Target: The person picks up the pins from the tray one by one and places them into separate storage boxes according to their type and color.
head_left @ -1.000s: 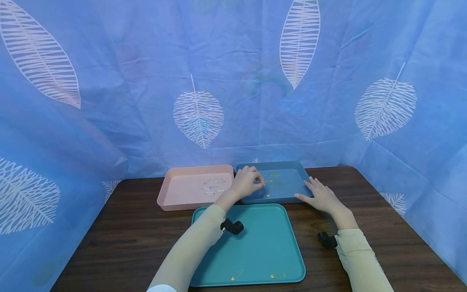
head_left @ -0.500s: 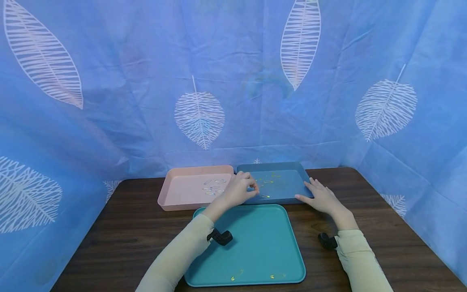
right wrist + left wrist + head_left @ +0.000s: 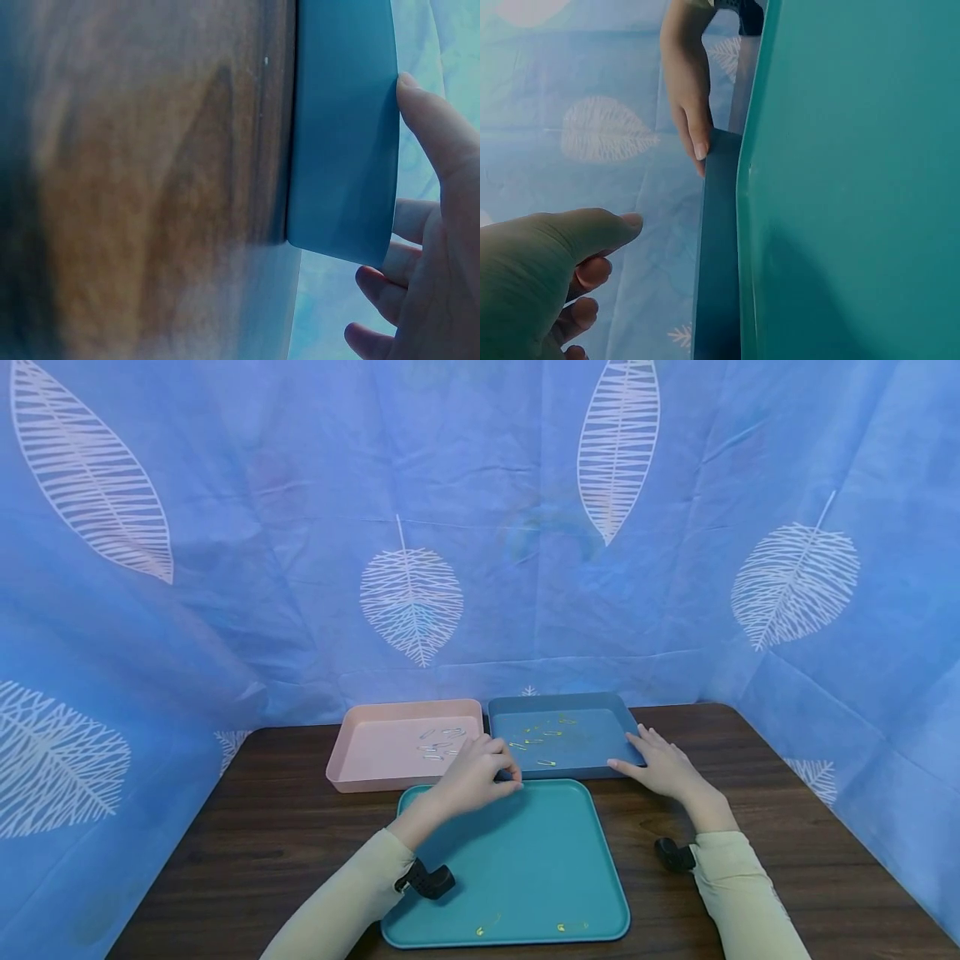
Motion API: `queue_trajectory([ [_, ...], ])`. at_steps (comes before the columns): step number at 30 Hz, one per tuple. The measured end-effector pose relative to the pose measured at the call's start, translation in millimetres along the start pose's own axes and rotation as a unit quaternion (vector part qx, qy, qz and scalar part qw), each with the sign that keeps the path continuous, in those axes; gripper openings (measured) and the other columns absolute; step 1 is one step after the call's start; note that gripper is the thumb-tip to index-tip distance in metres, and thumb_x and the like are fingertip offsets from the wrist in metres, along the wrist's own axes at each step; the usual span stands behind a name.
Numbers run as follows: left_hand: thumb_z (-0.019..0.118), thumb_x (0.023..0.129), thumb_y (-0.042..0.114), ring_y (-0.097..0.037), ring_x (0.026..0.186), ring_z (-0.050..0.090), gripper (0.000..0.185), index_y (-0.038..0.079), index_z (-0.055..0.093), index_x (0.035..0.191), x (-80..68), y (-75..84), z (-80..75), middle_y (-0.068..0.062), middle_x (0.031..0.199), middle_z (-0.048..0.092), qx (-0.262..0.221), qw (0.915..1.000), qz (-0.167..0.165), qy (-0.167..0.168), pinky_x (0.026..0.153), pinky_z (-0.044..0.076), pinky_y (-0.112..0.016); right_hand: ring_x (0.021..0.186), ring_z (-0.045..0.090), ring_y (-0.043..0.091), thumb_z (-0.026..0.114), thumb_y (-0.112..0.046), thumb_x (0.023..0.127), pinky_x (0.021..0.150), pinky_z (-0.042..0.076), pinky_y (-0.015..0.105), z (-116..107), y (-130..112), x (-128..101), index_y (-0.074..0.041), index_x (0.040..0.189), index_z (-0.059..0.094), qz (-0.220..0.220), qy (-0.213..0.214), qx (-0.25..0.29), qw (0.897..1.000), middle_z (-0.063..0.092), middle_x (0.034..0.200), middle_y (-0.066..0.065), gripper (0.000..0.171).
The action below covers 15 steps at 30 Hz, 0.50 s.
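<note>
My left hand [image 3: 476,777] hovers over the far edge of the teal tray [image 3: 540,860], fingers loosely curled. In the left wrist view, the thumb [image 3: 604,229] stands apart from the bent fingers, and nothing shows between them. My right hand [image 3: 666,762] touches the near right corner of the blue tray [image 3: 600,739] with spread fingers; in the right wrist view its thumb [image 3: 431,120] rests on the rim. Several gold safety pins [image 3: 552,733] lie inside the blue tray. Two more gold safety pins [image 3: 561,927] lie along the teal tray's near edge.
A pink tray [image 3: 382,747] with several silver safety pins [image 3: 435,748] stands left of the blue one. All three trays sit on a dark wooden table [image 3: 247,827]. Behind it hangs a blue leaf-patterned cloth [image 3: 487,602].
My left hand has drawn back from over the blue tray, toward me and to the left, uncovering more gold safety pins there. My right hand stays at the tray's corner.
</note>
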<state>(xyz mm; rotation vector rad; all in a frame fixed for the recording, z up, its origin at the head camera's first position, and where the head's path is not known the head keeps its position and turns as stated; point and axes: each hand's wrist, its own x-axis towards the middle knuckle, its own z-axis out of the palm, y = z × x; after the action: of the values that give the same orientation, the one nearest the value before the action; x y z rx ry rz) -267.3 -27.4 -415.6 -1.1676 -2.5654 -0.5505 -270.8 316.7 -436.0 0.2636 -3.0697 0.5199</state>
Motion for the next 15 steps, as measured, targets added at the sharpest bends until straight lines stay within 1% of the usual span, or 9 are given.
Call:
queue_trajectory([
  [7, 0.075, 0.086, 0.032, -0.008, 0.081, 0.038, 0.007, 0.027, 0.072, 0.082, -23.6, 4.4, -3.4, 0.004, 0.087, 0.059, 0.001, 0.9999, 0.015, -0.004, 0.074, 0.031, -0.025, 0.143, 0.018, 0.053, 0.055, -0.056, 0.093, 0.109, 0.016, 0.072, -2, -3, -1, 0.008, 0.146, 0.034, 0.0, -0.005, 0.001, 1.0, 0.02, 0.154, 0.037, 0.086],
  [10, 0.076, 0.085, 0.033, -0.007, 0.08, 0.037, 0.007, 0.028, 0.071, 0.081, -33.8, 6.6, -5.4, 0.008, 0.087, 0.057, 0.011, 0.9997, 0.022, -0.005, 0.075, 0.03, -0.025, 0.143, 0.017, 0.053, 0.055, -0.056, 0.093, 0.109, 0.016, 0.072, -2, -2, -1, 0.008, 0.147, 0.034, 0.001, -0.005, 0.001, 1.0, 0.02, 0.154, 0.036, 0.087],
  [15, 0.076, 0.084, 0.033, -0.005, 0.079, 0.037, 0.008, 0.029, 0.07, 0.08, -49.3, 12.3, -9.9, 0.011, 0.087, 0.057, 0.009, 0.9994, 0.034, -0.002, 0.074, 0.028, -0.023, 0.143, 0.017, 0.053, 0.055, -0.056, 0.092, 0.109, 0.016, 0.072, 0, -1, 0, 0.008, 0.147, 0.034, 0.0, -0.004, 0.002, 1.0, 0.02, 0.154, 0.036, 0.087],
])
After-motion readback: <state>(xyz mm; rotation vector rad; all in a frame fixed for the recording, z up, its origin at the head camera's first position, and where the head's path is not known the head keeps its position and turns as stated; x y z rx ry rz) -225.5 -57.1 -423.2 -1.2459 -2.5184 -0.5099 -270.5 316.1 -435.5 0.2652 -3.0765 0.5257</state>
